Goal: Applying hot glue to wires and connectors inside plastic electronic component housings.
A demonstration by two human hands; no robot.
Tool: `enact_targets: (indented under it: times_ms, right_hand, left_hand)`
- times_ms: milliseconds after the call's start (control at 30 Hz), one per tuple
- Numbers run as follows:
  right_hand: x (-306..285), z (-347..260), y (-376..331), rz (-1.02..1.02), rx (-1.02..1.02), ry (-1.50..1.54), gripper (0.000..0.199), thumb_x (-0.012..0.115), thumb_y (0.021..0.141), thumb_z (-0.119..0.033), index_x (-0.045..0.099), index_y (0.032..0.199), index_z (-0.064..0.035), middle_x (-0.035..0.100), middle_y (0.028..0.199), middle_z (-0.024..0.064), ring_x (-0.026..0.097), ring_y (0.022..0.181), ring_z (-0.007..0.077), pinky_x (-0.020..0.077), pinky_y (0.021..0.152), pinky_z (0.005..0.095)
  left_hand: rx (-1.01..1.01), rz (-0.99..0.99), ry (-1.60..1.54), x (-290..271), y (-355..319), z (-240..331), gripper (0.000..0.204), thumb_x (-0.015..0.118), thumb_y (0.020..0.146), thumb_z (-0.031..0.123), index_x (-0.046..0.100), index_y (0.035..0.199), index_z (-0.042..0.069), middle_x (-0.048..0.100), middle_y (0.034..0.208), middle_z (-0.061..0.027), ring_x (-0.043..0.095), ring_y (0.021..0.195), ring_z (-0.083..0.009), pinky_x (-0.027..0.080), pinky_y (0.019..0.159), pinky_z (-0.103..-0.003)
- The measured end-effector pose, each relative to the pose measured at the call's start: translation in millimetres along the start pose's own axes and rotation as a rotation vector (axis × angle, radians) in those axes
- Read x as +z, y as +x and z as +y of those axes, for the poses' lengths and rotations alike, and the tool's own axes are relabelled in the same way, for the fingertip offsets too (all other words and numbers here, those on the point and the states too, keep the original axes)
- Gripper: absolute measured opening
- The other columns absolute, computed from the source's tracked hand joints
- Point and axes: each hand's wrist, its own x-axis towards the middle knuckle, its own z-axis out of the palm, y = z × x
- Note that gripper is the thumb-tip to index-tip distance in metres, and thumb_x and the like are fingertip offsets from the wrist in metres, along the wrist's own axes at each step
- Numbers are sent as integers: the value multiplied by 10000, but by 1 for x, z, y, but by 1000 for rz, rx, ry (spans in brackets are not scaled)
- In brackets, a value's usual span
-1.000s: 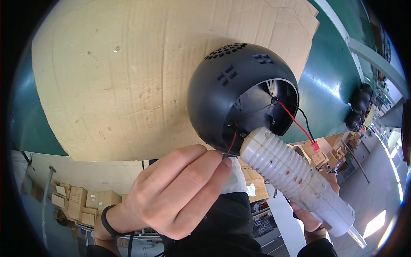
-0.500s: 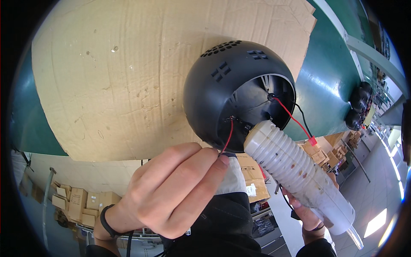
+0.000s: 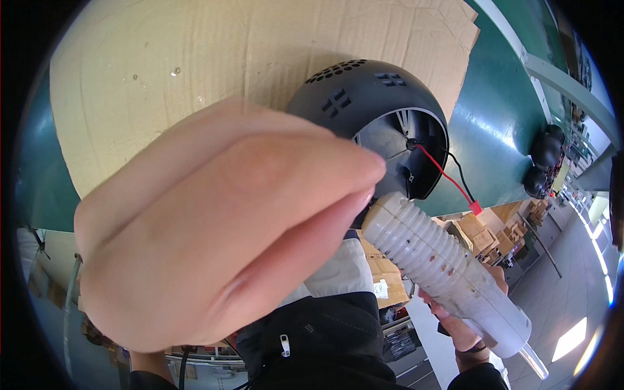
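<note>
My left hand [image 3: 214, 227], fingers pinched, nr black dome housing [image 3: 364, 97]; right hand [image 3: 465, 325] grips ribbed white tool [image 3: 442, 273].

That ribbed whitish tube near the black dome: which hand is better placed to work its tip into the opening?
Probably the right hand: it already grips the ribbed whitish tube, whose tip sits at the black dome's opening. The left hand is raised close to the camera.

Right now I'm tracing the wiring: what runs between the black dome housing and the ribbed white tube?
In the head view, a red wire and a black wire run from the black dome housing toward the ribbed white tube.
</note>
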Motion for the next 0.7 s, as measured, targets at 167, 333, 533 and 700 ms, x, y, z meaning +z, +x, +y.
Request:
enact_targets:
  times_ms: [167,333,533,700]
  right_hand:
    - [3,1,-6,1,30,10,887,914,752,-404,353,1285,29,555,1153,161,711,933,267,630,662,379]
    - [5,-1,-11,37,85,96,888,918,749,-421,361,1272,31,561,1154,169,717,931,272,635,643,384]
    - [2,-10,-14,115,51,9,837,909,743,-422,411,1239,32,582,1130,162,714,917,262,619,662,376]
    - [1,-23,-21,239,94,26,796,901,738,-423,452,1212,32,599,1111,156,711,904,254,605,677,370]
  left_hand:
    - [-48,-8,-2,2,11,-4,303,735,812,-147,705,1087,-23,716,915,-146,689,817,-219,522,709,-309]
    - [30,89,26,11,22,-15,228,757,824,-102,738,1037,-22,733,918,-114,681,799,-172,523,704,-284]
    - [29,160,-52,21,30,-31,172,756,851,-59,749,1018,-21,742,911,-89,683,802,-140,532,722,-260]
    - [-22,128,-142,21,31,-34,152,747,867,-47,748,1017,-21,743,917,-81,685,817,-133,535,740,-256]
